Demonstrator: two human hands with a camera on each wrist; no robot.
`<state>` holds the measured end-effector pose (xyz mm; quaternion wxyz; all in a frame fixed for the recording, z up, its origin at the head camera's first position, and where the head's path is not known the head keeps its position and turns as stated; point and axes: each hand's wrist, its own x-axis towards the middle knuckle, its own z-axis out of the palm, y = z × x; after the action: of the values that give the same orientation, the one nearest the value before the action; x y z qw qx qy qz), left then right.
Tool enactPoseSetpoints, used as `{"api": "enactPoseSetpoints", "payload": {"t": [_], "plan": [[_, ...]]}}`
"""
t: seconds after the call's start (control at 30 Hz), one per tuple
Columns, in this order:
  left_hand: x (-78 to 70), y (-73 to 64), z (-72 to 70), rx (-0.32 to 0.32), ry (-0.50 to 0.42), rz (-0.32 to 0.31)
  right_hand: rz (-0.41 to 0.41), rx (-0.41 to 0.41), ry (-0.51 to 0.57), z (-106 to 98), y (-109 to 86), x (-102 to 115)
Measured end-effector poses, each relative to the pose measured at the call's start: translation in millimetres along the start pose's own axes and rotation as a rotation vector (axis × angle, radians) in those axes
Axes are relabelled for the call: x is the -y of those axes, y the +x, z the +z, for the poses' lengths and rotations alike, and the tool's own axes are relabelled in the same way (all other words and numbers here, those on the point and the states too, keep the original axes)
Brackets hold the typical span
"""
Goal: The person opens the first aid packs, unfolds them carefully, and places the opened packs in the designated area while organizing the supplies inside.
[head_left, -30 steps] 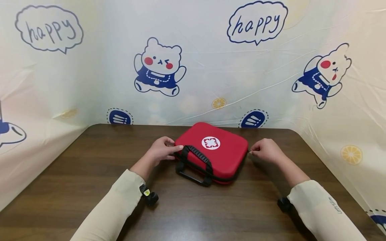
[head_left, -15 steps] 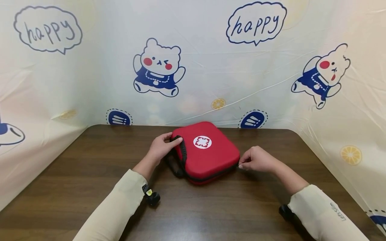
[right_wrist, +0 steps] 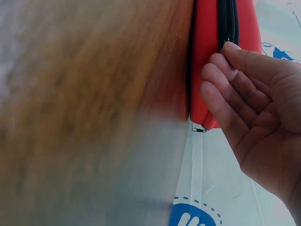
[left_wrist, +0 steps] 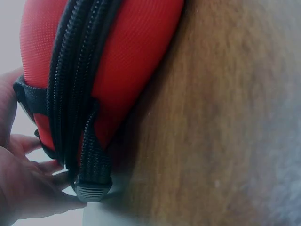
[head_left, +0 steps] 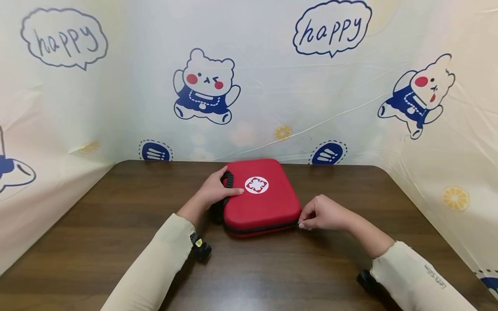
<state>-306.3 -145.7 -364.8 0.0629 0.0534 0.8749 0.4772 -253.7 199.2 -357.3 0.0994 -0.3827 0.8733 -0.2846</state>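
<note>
A red first-aid case (head_left: 268,209) with a white round emblem lies flat on the table. My left hand (head_left: 214,189) holds its left side, thumb on the lid and fingers by the black handle (head_left: 229,179). In the left wrist view, a black strap (left_wrist: 96,162) hangs beside the zipper (left_wrist: 75,80). At the case's near right corner my right hand (head_left: 328,214) pinches the zipper pull, largely hidden by the fingertips. The right wrist view shows the zipper (right_wrist: 228,21) above the pinch, its teeth together there. Another zipper pull (right_wrist: 199,130) dangles at the far end.
The brown wooden table (head_left: 256,276) surrounds the case. Behind it hangs a printed cloth (head_left: 264,99) with bears and "happy" bubbles, reaching round both sides. Small black cameras (head_left: 202,250) sit on the wrists.
The case has turned clockwise, its handle side swinging from front left to the left. My right hand has moved toward me and leftward along the zipper edge. My left thumb now reaches further over the lid.
</note>
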Motion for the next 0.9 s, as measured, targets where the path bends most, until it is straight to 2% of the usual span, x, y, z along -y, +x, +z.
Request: {"api": "enactPoseSetpoints", "payload": {"t": [0.17,0.27,0.47,0.6,0.77,0.9], "plan": [[-4.0,1.7,2.9,0.03,0.024,0.005,0.009,-0.006,-0.029,-4.2,-6.1,-5.7],[-6.6,2.1,3.3,0.038,0.034,0.009,0.019,-0.043,-0.072,-9.4,-6.8,-12.4],[-7.1,2.8,0.7,0.06,0.044,0.007,-0.011,-0.153,-0.236,-16.3,7.7,-23.6],[-3.6,5.3,-0.8,0.068,0.018,0.015,-0.012,-0.152,-0.286,-17.6,16.7,-25.0],[7.1,9.3,1.2,0.052,-0.071,0.035,0.068,-0.107,-0.282,-18.9,20.6,-18.3],[14.9,9.5,1.0,0.039,-0.129,0.061,0.132,-0.148,-0.326,-19.5,21.8,-4.3]]}}
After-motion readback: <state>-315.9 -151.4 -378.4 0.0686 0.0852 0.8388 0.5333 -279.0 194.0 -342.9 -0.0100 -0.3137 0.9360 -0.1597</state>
